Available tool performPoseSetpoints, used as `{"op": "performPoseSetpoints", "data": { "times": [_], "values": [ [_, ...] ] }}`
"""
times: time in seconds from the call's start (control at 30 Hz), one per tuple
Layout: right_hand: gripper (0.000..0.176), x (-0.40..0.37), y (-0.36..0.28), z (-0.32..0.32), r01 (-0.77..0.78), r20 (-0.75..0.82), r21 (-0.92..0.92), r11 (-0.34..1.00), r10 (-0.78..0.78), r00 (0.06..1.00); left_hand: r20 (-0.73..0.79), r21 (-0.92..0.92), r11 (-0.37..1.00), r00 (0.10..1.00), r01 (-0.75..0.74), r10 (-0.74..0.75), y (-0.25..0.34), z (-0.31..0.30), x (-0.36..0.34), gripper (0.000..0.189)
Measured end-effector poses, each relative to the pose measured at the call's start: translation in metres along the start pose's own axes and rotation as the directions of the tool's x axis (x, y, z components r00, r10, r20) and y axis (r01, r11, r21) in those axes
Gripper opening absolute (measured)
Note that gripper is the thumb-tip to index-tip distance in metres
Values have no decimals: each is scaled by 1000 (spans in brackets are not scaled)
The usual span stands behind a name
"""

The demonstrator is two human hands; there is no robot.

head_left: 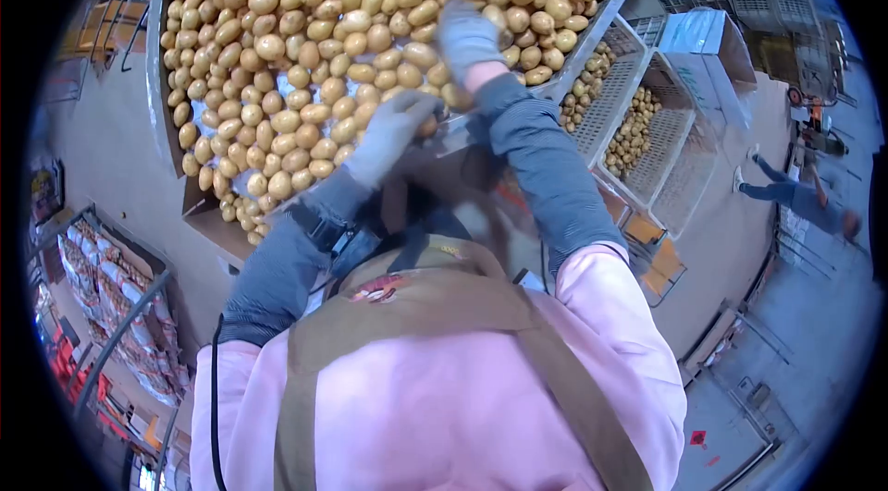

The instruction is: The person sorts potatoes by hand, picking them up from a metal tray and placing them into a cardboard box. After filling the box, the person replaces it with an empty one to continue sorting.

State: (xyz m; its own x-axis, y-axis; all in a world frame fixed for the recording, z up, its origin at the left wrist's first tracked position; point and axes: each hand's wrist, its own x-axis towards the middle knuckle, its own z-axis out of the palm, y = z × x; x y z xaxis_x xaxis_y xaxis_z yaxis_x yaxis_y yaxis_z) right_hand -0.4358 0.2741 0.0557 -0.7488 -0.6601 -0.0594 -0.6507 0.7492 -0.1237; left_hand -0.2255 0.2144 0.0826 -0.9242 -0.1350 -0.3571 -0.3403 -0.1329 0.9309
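Head camera shows our left hand (pixel 387 140) with fingers curled beside potatoes (pixel 269 48) spread across the table (pixel 155 75), our right hand (pixel 465 40) among them, its fingers too blurred for us to tell, and a hasty rake could roll loose ones over the near edge.

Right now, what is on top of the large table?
Yellow-brown potatoes cover most of the large table, with pale patches showing between them. The gloved left hand and right hand are over its near part. Whatever lies beneath potatoes or hands is covered.
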Motion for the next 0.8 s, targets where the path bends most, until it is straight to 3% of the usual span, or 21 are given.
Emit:
{"op": "performPoseSetpoints", "data": {
  "times": [0.07,0.13,0.17,0.2,0.23,0.3,0.33,0.4,0.47,0.53,0.6,0.63,0.67,0.73,0.77,0.8],
  "values": [
    [25,-6,8,-5,52,-110,76,996,-43,993,-32,-64,993,995,-101,99,6,-3,-6,36],
    [29,-27,21,-22,120,-183,253,960,-74,980,-9,-526,850,999,25,-35,33,1,-20,52],
    [27,-37,17,-16,-6,-207,450,893,111,972,20,-729,678,993,97,-121,51,3,-26,61],
    [24,-61,14,-28,47,-231,714,698,172,958,-88,-598,801,995,-21,-40,36,3,-22,60],
    [20,-85,8,-33,-26,-120,910,414,323,939,-185,-438,889,981,-131,53,5,4,-15,59],
    [39,-137,13,-35,-76,52,903,424,67,996,-182,-376,926,978,24,-99,27,4,-16,53],
    [51,-163,16,-36,-95,136,894,437,-63,989,-120,-128,991,993,-28,12,34,17,-21,54],
    [37,-196,-16,-63,-173,142,970,168,183,973,66,328,907,964,-265,258,42,40,-28,56],
    [38,-220,-24,-81,-172,192,981,-86,368,910,293,556,716,906,-422,306,65,43,-29,59],
    [39,-222,26,-83,-215,272,961,-171,468,841,256,369,890,950,-268,180,84,44,-17,58],
    [41,-215,95,-77,-281,285,954,-101,590,755,175,236,971,985,-39,-3,94,37,7,58],
    [42,-209,130,-71,-341,266,940,-8,643,718,-53,434,878,967,-203,250,53,33,27,53],
    [43,-204,161,-64,-428,222,893,139,691,687,-105,539,807,931,-242,349,51,20,47,50],
    [45,-185,192,-61,-588,11,606,536,733,680,-137,704,634,814,-321,564,67,-10,93,49],
    [41,-172,194,-56,-575,-214,358,736,664,717,-129,794,540,791,-279,599,76,-27,120,48],
    [41,-156,157,-86,-509,-100,507,696,634,767,-112,866,405,677,-293,728,74,-37,145,43]
  ]
}}
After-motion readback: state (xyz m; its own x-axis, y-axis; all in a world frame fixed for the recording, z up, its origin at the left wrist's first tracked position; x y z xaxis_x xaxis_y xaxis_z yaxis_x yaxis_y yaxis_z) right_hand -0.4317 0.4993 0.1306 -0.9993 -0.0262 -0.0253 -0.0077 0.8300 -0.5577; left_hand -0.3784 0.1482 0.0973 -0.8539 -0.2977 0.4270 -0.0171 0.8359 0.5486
